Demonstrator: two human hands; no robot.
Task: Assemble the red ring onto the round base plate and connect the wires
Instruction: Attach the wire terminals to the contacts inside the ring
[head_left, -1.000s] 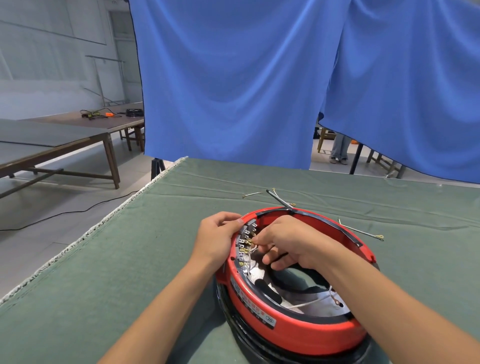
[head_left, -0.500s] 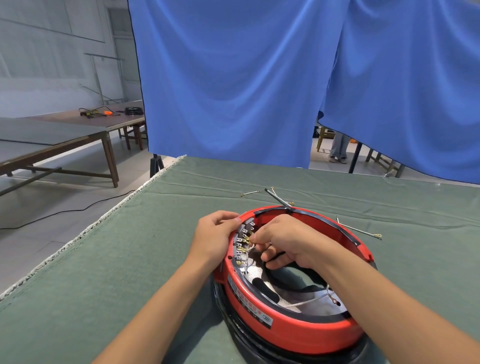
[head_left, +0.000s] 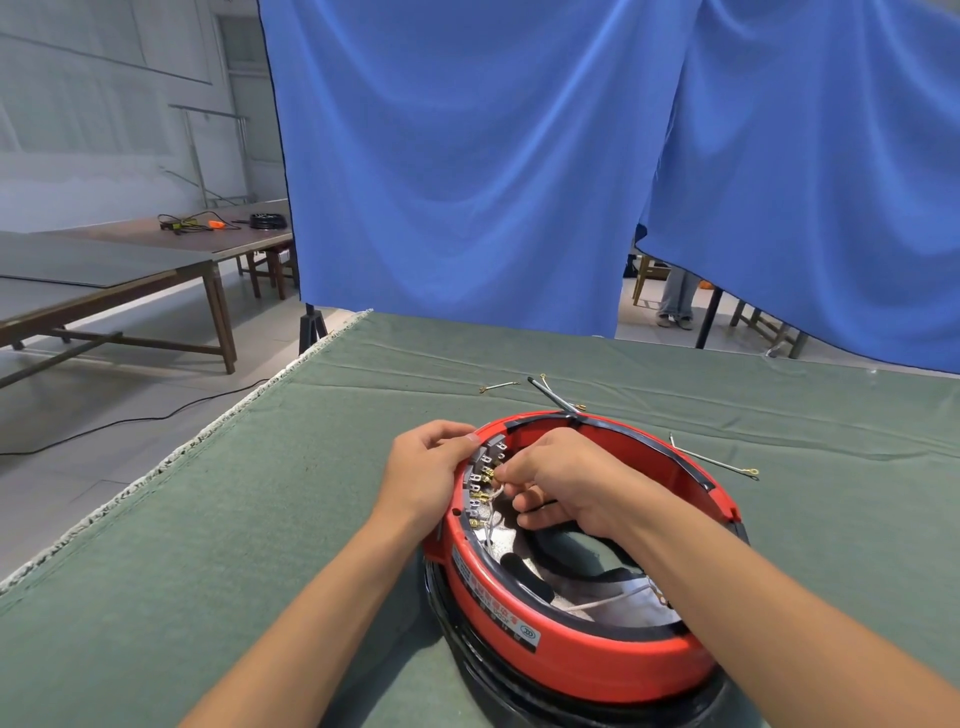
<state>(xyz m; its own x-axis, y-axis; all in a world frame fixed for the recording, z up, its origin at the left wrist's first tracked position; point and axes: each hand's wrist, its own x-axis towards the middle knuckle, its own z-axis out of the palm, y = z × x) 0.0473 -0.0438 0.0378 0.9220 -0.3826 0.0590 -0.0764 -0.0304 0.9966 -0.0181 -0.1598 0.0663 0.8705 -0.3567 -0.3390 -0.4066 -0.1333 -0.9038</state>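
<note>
Head view: red ring (head_left: 582, 654) seated on round base plate (head_left: 498, 670), near edge of green-covered surface (head_left: 218, 545), directly below camera; black rim of plate showing under ring at front. Left hand (head_left: 423, 475) on ring's outer left wall, fingers (head_left: 447, 431) curled over rim beside terminal row (head_left: 480, 480); judged a bracing hold, keeping ring from shifting while other hand works. Right hand (head_left: 566, 480) reaching inside ring from right, fingers closed in a pinch at a brass terminal tip; thin white wire (head_left: 496, 491) trailing just below pinch; whether connector already pushed home cannot be told. Several brass-ended leads showing along terminal row; another white wire (head_left: 608, 601) lying loose on plate inside ring, near right forearm; likely yet to connect. Loose ring-ended wires (head_left: 717, 461) on cloth beyond and right of ring, well apart from hands, kept within reach; thin rod (head_left: 553, 397) resting against far rim. Ring placement judged done; wiring in hand, part way along.
</note>
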